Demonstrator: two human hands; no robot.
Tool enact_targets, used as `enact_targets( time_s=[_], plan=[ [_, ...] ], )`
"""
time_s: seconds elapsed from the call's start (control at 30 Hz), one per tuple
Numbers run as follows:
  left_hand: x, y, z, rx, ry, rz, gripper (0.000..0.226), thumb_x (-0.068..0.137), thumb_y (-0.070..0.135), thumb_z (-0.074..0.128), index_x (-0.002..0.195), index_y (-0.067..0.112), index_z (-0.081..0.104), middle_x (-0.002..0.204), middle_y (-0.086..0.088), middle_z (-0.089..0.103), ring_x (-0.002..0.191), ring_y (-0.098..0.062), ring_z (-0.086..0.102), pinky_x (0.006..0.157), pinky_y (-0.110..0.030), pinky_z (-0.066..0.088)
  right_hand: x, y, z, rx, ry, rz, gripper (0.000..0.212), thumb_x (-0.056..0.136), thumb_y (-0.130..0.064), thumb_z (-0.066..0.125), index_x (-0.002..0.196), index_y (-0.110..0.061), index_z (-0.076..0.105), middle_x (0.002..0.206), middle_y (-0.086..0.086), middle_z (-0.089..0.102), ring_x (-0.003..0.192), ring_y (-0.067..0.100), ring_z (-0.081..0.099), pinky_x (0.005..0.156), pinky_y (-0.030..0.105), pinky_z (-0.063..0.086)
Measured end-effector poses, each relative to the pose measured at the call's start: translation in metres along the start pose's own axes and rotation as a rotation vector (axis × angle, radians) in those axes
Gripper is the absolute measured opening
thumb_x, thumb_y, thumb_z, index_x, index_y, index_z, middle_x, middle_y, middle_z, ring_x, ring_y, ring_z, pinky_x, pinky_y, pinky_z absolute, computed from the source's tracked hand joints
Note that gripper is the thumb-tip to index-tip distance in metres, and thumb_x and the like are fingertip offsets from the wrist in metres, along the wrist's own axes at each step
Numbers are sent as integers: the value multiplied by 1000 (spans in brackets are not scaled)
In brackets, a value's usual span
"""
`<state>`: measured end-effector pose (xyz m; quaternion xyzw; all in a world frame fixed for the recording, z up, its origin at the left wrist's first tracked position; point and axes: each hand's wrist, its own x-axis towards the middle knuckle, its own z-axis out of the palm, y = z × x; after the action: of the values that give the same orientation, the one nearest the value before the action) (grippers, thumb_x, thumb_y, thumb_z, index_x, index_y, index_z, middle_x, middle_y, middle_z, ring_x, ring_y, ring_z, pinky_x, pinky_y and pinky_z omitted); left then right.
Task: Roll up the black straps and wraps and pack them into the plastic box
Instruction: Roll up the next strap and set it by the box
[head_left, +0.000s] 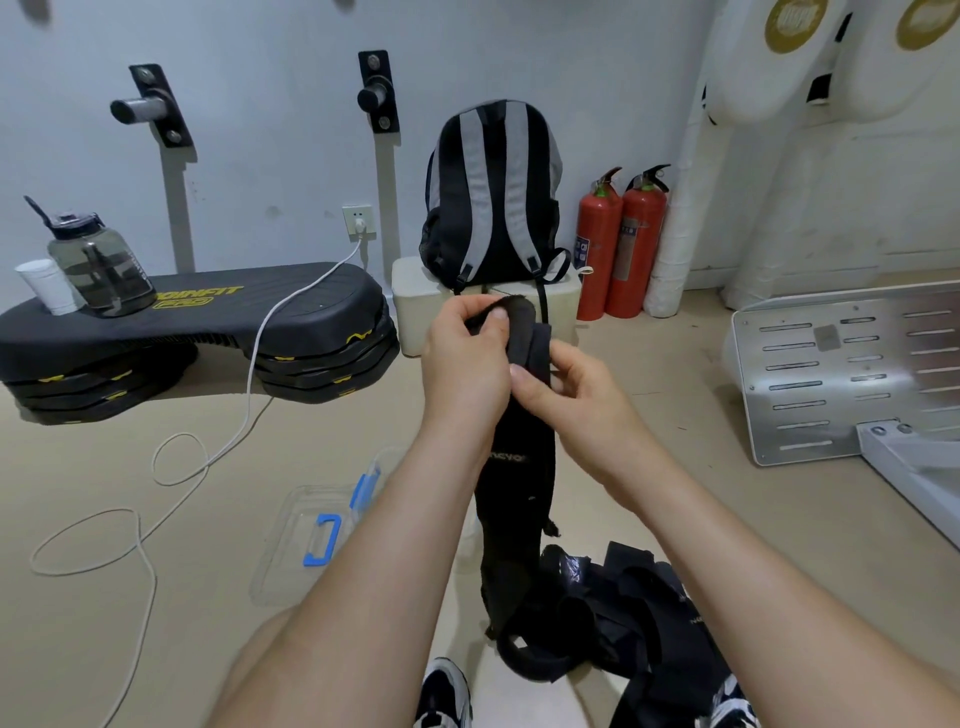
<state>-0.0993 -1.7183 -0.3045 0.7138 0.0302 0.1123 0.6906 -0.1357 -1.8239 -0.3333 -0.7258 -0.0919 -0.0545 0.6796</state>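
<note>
Box (289, 564): clear, blue clasps, on floor at left.
Left hand (464, 365): fingers curled round top end of wrap (523, 457).
Wrap: black, hangs to floor.
Right hand (569, 387): pinches wrap just below.
Pile (631, 597): loose black straps, floor, right.

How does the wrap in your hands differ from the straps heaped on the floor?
The held wrap hangs lengthwise, pinched at its top by the left hand and right hand; the floor straps lie in a tangled heap, touched by neither. The held wrap's top is folded over; the floor straps show no tidy roll. Both are black.
</note>
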Motion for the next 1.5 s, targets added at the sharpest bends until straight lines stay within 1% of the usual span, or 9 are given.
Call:
enact_targets(
  time_s=[0.23, 0.37, 0.47, 0.63, 0.8, 0.93, 1.17, 1.3, 1.5],
  plan=[
    [6, -4, -10, 97, -30, 89, 17, 91, 18, 64, 82, 32, 66, 87, 3, 71, 88, -21, 69, 85, -41, 57, 2, 1, 1, -136, 53, -33, 43, 93, -18, 60, 133, -29, 53, 121, -2, 68, 111, 15, 66, 99, 44, 52],
    [7, -7, -11, -261, -157, -272, 14, 97, 4, 56, 106, 3, 67, 85, -10, 70, 70, -19, 68, 60, -27, 57, 3, -4, -8, -302, 8, 3, 48, 90, -25, 58, 137, -24, 53, 125, -7, 64, 116, 12, 61, 102, 45, 50],
    [5, -11, -7, -414, -214, -398, 26, 95, 5, 59, 119, -4, 63, 99, -20, 71, 80, -27, 70, 71, -37, 61, 3, -5, -17, -241, -16, 89, 40, 92, -24, 61, 131, -27, 54, 120, -4, 67, 112, 15, 64, 99, 48, 51],
    [-1, -10, 1, -295, -189, -143, 24, 81, 7, 78, 102, 16, 68, 102, -12, 72, 83, -19, 70, 69, -30, 57, 1, -8, -20, -263, 18, 33, 26, 95, -18, 60, 106, -38, 47, 103, -1, 69, 95, 20, 69, 88, 50, 55],
    [4, -6, 0, 15, 17, 299, 16, 83, 6, 72, 84, 21, 65, 83, 11, 67, 80, -4, 62, 79, -23, 53, -6, -11, -17, 158, -39, 162, 33, 87, -11, 73, 117, -12, 61, 102, 11, 74, 91, 24, 73, 78, 36, 59],
    [6, -3, -5, 276, 58, 539, 12, 89, 13, 63, 96, 23, 62, 82, 17, 61, 71, 2, 53, 71, -14, 39, -8, -6, -8, 60, -22, 125, 31, 94, -6, 63, 124, -17, 61, 107, 6, 74, 97, 22, 72, 86, 38, 58],
    [23, -12, -22, 187, 87, 97, 54, 83, 15, 70, 128, 37, 50, 94, 21, 53, 81, 0, 54, 85, -26, 48, -9, -7, -3, 5, -135, 152, 37, 97, 1, 54, 127, -21, 60, 115, 4, 72, 103, 19, 70, 89, 34, 57],
    [27, -14, -30, -2, 22, -151, 69, 90, 22, 66, 145, 38, 26, 100, 7, 56, 87, -15, 66, 81, -37, 59, -4, -17, -19, 211, -117, 235, 38, 96, 6, 52, 126, -16, 62, 110, 12, 74, 85, 20, 72, 68, 27, 60],
    [-7, 0, -34, -41, -209, -318, 44, 97, 57, 44, 114, 17, 52, 91, -8, 74, 63, -17, 71, 62, -34, 57, 9, -19, -35, 311, 225, 246, 24, 101, -2, 48, 110, -14, 67, 97, 8, 75, 79, 17, 71, 66, 28, 59]
  ],
)
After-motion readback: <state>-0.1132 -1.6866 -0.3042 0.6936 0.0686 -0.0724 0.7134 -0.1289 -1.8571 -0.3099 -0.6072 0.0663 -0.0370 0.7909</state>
